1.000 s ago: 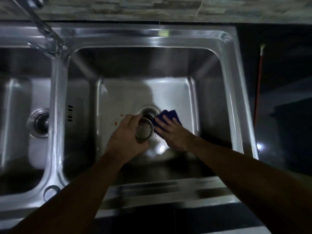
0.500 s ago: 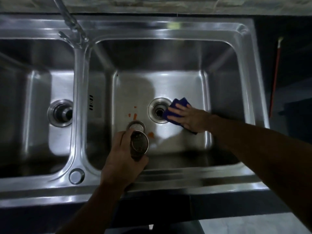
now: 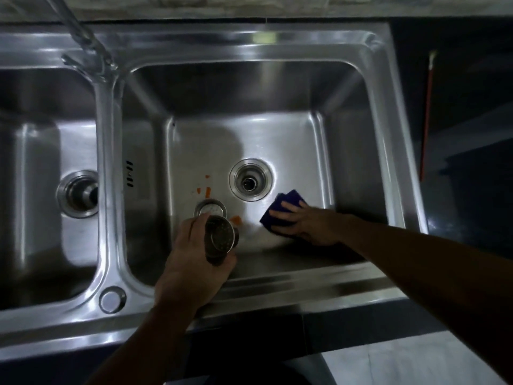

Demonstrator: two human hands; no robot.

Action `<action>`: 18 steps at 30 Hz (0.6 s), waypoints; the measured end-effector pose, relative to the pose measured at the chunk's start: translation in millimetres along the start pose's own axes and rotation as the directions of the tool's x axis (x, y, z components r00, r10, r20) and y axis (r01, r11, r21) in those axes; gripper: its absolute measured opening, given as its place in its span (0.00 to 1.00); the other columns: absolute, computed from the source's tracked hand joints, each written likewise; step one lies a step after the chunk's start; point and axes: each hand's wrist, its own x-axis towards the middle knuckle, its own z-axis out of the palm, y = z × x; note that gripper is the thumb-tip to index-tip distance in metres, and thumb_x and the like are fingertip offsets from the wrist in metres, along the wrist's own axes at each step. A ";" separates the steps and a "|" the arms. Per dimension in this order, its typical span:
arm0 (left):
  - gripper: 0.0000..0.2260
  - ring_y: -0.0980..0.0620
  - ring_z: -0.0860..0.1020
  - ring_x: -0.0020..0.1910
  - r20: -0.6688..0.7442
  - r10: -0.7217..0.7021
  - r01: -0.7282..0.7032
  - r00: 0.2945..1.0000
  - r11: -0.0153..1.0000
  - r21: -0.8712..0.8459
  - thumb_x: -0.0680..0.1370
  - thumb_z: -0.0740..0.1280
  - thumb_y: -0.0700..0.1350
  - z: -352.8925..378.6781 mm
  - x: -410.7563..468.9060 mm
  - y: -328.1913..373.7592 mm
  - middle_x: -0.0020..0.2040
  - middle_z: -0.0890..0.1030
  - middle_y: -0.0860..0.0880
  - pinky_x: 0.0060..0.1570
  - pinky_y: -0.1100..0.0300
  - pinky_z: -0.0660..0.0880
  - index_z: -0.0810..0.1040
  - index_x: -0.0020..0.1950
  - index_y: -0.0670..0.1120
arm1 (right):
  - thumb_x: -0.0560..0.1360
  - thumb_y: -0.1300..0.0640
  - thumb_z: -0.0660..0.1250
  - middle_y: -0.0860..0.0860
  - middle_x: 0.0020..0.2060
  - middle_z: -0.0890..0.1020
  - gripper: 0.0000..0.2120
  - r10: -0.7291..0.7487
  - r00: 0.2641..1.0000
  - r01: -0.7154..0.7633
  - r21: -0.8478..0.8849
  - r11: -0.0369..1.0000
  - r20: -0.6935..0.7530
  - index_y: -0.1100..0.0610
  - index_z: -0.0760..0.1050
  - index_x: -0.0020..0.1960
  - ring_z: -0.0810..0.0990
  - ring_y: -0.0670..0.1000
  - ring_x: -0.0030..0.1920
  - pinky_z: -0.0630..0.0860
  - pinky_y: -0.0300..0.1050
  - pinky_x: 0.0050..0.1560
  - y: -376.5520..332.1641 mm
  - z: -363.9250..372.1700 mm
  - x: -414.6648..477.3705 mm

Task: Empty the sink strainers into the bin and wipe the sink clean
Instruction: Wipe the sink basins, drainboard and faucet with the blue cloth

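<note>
A double stainless-steel sink (image 3: pixel 277 287) is set into a dark, glossy surface (image 3: pixel 444 218), with a band of stone-tiled wall (image 3: pixel 249 6) behind it and a patch of pale tiled floor (image 3: pixel 402 362) below at the right. The room is dim; light glints off the steel. A faucet (image 3: pixel 83 43) rises at the back, over the divider between the basins, and a thin red stick (image 3: pixel 426 115) lies on the surface to the right of the sink. In the left basin (image 3: pixel 36 162) a second strainer (image 3: pixel 80 193) sits in its drain. In the right basin (image 3: pixel 249 87) the drain (image 3: pixel 252 179) stands open, with a few orange scraps (image 3: pixel 206 190) on the steel floor just left of it. The left hand (image 3: pixel 191 262) is curled around the strainer (image 3: pixel 222 237), holding it tilted above the near part of the right basin, its perforated bottom turned toward the camera. Just beyond its fingers a round metal shape (image 3: pixel 210 208) shows on the basin floor; whether it is a separate part or a reflection cannot be told. The right hand (image 3: pixel 308 223) lies flat, fingers straight, pressing a folded blue cloth (image 3: pixel 283 209) onto the basin floor, to the near right of the drain and apart from the strainer.
</note>
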 end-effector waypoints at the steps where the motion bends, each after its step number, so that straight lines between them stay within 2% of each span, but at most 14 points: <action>1: 0.37 0.46 0.76 0.62 0.001 -0.003 0.003 1.000 1.000 -0.001 0.69 0.76 0.52 -0.2 0.5 0.4 0.67 0.70 0.49 0.57 0.55 0.74 0.65 0.74 0.49 | 0.84 0.55 0.54 0.47 0.81 0.43 0.30 0.050 0.998 -0.052 -0.049 0.997 -0.029 0.42 0.47 0.81 0.42 0.60 0.81 0.53 0.65 0.77 10.6 -1.7 -3.3; 3: 0.37 0.46 0.75 0.63 0.016 -0.024 0.024 1.000 1.000 -0.013 0.69 0.76 0.52 -0.4 1.2 0.6 0.67 0.70 0.49 0.59 0.53 0.76 0.65 0.75 0.50 | 0.82 0.54 0.56 0.49 0.82 0.43 0.33 0.192 0.976 -0.204 -0.134 0.970 -0.101 0.43 0.42 0.81 0.44 0.63 0.80 0.58 0.65 0.75 30.0 -11.0 -0.6; 5: 0.38 0.46 0.75 0.63 0.021 -0.035 0.035 0.999 0.999 -0.013 0.69 0.76 0.52 -0.5 0.9 2.5 0.67 0.70 0.50 0.61 0.49 0.77 0.64 0.75 0.50 | 0.79 0.53 0.60 0.51 0.82 0.43 0.38 0.314 0.936 -0.335 -0.131 0.933 -0.156 0.44 0.42 0.81 0.46 0.64 0.80 0.60 0.67 0.73 49.1 -30.0 12.5; 10: 0.37 0.46 0.77 0.62 -0.012 -0.012 0.011 1.000 0.999 -0.032 0.69 0.77 0.51 -0.3 -0.8 4.2 0.66 0.72 0.48 0.61 0.51 0.77 0.66 0.74 0.49 | 0.82 0.57 0.57 0.49 0.81 0.38 0.35 0.573 0.801 -0.528 0.247 0.812 -0.172 0.43 0.42 0.81 0.39 0.63 0.80 0.49 0.69 0.76 84.0 -83.5 65.9; 13: 0.36 0.47 0.76 0.64 -0.004 -0.008 0.007 1.000 0.999 -0.035 0.70 0.76 0.53 0.7 -0.2 0.7 0.68 0.72 0.50 0.62 0.52 0.76 0.65 0.74 0.52 | 0.81 0.59 0.59 0.49 0.81 0.42 0.33 0.640 0.743 -0.545 0.377 0.749 -0.197 0.45 0.49 0.81 0.41 0.64 0.80 0.49 0.70 0.74 71.2 -84.3 78.7; 16: 0.35 0.49 0.76 0.64 0.030 -0.051 0.053 0.998 0.996 -0.067 0.69 0.73 0.57 1.3 2.4 -2.6 0.68 0.74 0.53 0.63 0.49 0.77 0.64 0.74 0.57 | 0.79 0.60 0.62 0.52 0.82 0.46 0.33 0.583 0.780 -0.494 0.349 0.797 -0.228 0.48 0.54 0.81 0.44 0.66 0.80 0.55 0.70 0.73 32.9 -58.8 68.4; 18: 0.34 0.50 0.79 0.60 0.041 -0.052 0.055 0.998 0.995 -0.078 0.68 0.72 0.59 2.9 3.7 -3.4 0.63 0.77 0.54 0.58 0.51 0.79 0.64 0.72 0.59 | 0.79 0.58 0.62 0.55 0.81 0.50 0.32 0.513 0.839 -0.456 0.282 0.844 -0.178 0.50 0.58 0.80 0.50 0.65 0.79 0.61 0.63 0.74 4.3 -45.2 55.9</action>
